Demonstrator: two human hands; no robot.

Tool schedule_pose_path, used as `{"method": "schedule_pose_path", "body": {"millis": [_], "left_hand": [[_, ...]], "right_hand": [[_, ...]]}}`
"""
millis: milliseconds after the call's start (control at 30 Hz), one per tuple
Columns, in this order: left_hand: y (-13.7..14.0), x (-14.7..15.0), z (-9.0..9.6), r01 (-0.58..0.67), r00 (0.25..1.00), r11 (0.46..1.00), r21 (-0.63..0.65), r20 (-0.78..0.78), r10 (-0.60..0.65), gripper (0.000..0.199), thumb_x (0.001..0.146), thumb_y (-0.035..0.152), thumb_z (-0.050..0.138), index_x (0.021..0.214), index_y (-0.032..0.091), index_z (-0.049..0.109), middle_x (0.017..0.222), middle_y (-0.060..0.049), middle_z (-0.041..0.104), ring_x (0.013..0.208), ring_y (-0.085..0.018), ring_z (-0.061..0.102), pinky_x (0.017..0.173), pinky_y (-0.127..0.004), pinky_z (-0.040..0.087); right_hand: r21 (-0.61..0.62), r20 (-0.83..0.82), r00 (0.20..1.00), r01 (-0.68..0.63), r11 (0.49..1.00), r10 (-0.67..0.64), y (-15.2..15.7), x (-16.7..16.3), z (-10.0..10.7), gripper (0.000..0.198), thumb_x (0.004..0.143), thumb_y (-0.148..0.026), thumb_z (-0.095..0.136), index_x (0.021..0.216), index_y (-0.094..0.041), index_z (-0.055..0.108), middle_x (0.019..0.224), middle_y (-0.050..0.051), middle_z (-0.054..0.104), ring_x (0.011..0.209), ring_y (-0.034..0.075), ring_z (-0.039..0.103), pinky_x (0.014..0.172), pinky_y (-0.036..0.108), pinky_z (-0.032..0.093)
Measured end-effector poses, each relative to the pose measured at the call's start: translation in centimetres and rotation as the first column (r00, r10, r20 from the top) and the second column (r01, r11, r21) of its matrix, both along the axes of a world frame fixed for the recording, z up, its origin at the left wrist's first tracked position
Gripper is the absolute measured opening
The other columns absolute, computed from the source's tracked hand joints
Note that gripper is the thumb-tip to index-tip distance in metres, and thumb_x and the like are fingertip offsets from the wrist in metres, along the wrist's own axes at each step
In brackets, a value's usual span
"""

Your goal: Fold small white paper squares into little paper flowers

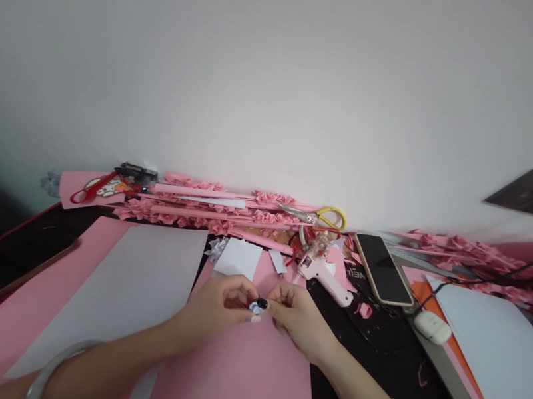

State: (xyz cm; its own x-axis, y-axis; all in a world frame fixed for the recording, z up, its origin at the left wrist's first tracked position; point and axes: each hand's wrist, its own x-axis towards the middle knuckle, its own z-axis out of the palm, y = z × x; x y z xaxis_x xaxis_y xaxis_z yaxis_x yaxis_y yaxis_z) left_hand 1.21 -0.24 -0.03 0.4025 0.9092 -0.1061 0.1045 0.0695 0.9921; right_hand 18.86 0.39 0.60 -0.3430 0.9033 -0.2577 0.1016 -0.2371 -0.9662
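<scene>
Between my two hands is a small white folded paper piece [256, 308], perhaps a paper flower; its exact shape is mostly covered by fingers. My left hand [225, 301] pinches it from the left, thumb below and fingers curled above. From the right, my right hand [296, 312] grips it with thumb and forefinger, a dark thumbnail over it. Both hands are just above a pink paper sheet [238, 377]. Just beyond them lie white paper squares [239, 259], a white paper flower [216, 247] and a pink glue gun [327, 280].
Pink paper flower stems [204, 210] line the wall, with yellow-handled scissors [329, 218] on them. A phone [383, 270] and a white earbud case [432, 327] lie to the right, beside white paper sheets [499, 358]. Dark cables [502, 277] cross the right side. More white paper [130, 292] lies left.
</scene>
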Motion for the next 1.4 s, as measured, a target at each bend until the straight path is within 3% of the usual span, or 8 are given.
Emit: {"method": "schedule_pose_path", "body": {"millis": [300, 400, 533, 700, 1000, 1200, 1400], "left_hand": [[0.2, 0.0, -0.1, -0.01, 0.999, 1.0, 0.011, 0.034, 0.009, 0.011, 0.068, 0.013, 0.063, 0.078, 0.017, 0.06, 0.077, 0.0, 0.063, 0.076, -0.014, 0.059, 0.071, -0.024, 0.044], [0.2, 0.0, 0.1, -0.035, 0.999, 0.999, 0.007, 0.019, 0.035, 0.01, 0.069, 0.015, 0.063, 0.078, 0.017, 0.06, 0.079, -0.001, 0.063, 0.079, -0.015, 0.059, 0.073, -0.024, 0.044], [0.3, 0.0, 0.2, -0.022, 1.0, 1.0, -0.006, -0.001, 0.022, 0.01, 0.069, 0.015, 0.063, 0.079, 0.016, 0.062, 0.079, -0.002, 0.065, 0.079, -0.016, 0.06, 0.073, -0.025, 0.045], [0.1, 0.1, 0.2, -0.01, 1.0, 0.999, 0.033, 0.006, 0.01, 0.02, 0.068, 0.011, 0.061, 0.087, 0.017, 0.062, 0.088, -0.004, 0.066, 0.087, -0.018, 0.061, 0.08, -0.029, 0.046], [-0.1, 0.2, -0.2, -0.058, 0.998, 0.998, 0.028, -0.024, 0.059, 0.015, 0.067, 0.011, 0.062, 0.079, 0.017, 0.058, 0.08, -0.001, 0.066, 0.079, -0.016, 0.062, 0.074, -0.027, 0.047], [-0.2, 0.1, -0.7, -0.032, 0.995, 0.995, 0.089, -0.092, 0.04, 0.011, 0.067, 0.012, 0.063, 0.077, 0.016, 0.06, 0.078, -0.002, 0.065, 0.076, -0.016, 0.061, 0.072, -0.027, 0.046], [0.0, 0.0, -0.9, -0.049, 0.992, 0.994, 0.099, -0.108, 0.06, 0.01, 0.067, 0.014, 0.063, 0.075, 0.016, 0.059, 0.075, -0.001, 0.063, 0.074, -0.016, 0.06, 0.067, -0.026, 0.045]], "right_hand": [[0.051, -0.026, 1.0, 0.01, 0.999, -0.008, 0.0, 0.1, -0.3, 0.028, 0.071, -0.034, 0.065, 0.063, -0.017, 0.045, 0.044, -0.01, 0.037, 0.035, 0.004, 0.028, 0.035, 0.017, 0.017], [0.184, -0.006, 1.0, 0.028, 0.982, -0.028, 0.0, 0.0, -0.2, 0.022, 0.077, -0.032, 0.059, 0.066, -0.017, 0.047, 0.049, -0.009, 0.037, 0.039, 0.005, 0.029, 0.039, 0.019, 0.02], [0.391, 0.088, 0.994, 0.031, 0.92, -0.07, -0.5, -0.2, 0.2, 0.009, 0.079, -0.022, 0.055, 0.072, -0.015, 0.053, 0.053, -0.007, 0.035, 0.047, 0.008, 0.031, 0.046, 0.021, 0.024], [0.498, 0.192, 0.972, 0.023, 0.867, -0.136, -1.2, -0.6, 0.5, 0.005, 0.074, -0.012, 0.057, 0.07, -0.016, 0.058, 0.056, -0.005, 0.037, 0.052, 0.01, 0.034, 0.049, 0.022, 0.026], [0.439, 0.212, 0.965, 0.05, 0.897, -0.157, -1.0, -0.7, -0.2, 0.015, 0.073, -0.016, 0.058, 0.06, -0.017, 0.05, 0.054, -0.005, 0.037, 0.051, 0.01, 0.033, 0.048, 0.023, 0.026], [0.311, 0.156, 0.985, 0.015, 0.95, -0.067, -1.0, -0.6, -0.3, 0.019, 0.074, -0.019, 0.055, 0.059, -0.019, 0.044, 0.052, -0.006, 0.033, 0.047, 0.009, 0.029, 0.045, 0.022, 0.022], [0.275, 0.133, 0.99, 0.018, 0.961, -0.056, -0.5, -0.4, -0.4, 0.02, 0.074, -0.023, 0.057, 0.058, -0.017, 0.046, 0.053, -0.006, 0.035, 0.048, 0.009, 0.029, 0.046, 0.022, 0.022]]}}
